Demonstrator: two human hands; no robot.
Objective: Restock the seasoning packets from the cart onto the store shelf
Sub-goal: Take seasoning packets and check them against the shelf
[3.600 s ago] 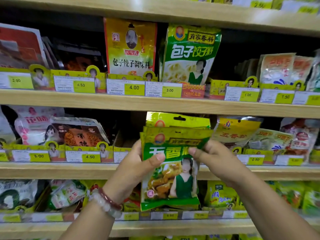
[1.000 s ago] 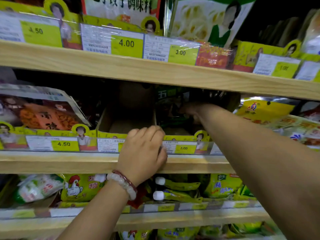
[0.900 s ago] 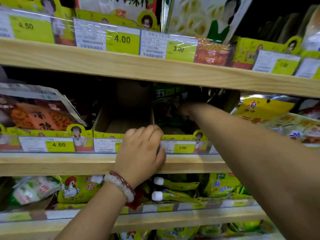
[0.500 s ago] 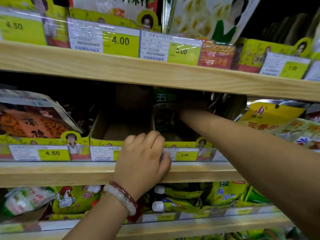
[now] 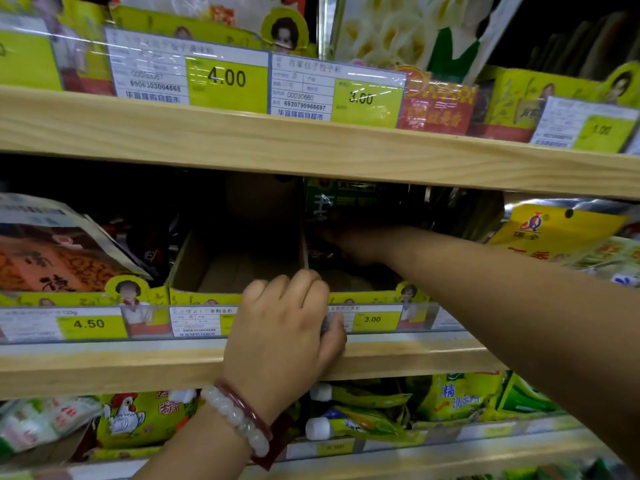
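Observation:
Green seasoning packets (image 5: 341, 202) stand upright deep in a yellow cardboard display box (image 5: 367, 299) on the middle shelf (image 5: 104, 368), in shadow. My right hand (image 5: 353, 242) reaches far into that box and lies against the packets' lower part; its fingers are lost in the dark. My left hand (image 5: 284, 327), with a bead bracelet on the wrist, grips the box's front edge, fingers curled over the top and thumb at the price rail. No cart is in view.
The box compartment (image 5: 221, 271) left of the green packets holds nothing. Orange packets (image 5: 52, 258) lean at the left, yellow packets (image 5: 554, 230) at the right. The upper shelf board (image 5: 311, 147) hangs low over my right arm. Chicken-print bags (image 5: 138, 417) fill the shelf below.
Earlier both hands held green packets in front of the shelf. Over the last second my right hand stays deep in the box and my left keeps its grip; only the view shifts slightly.

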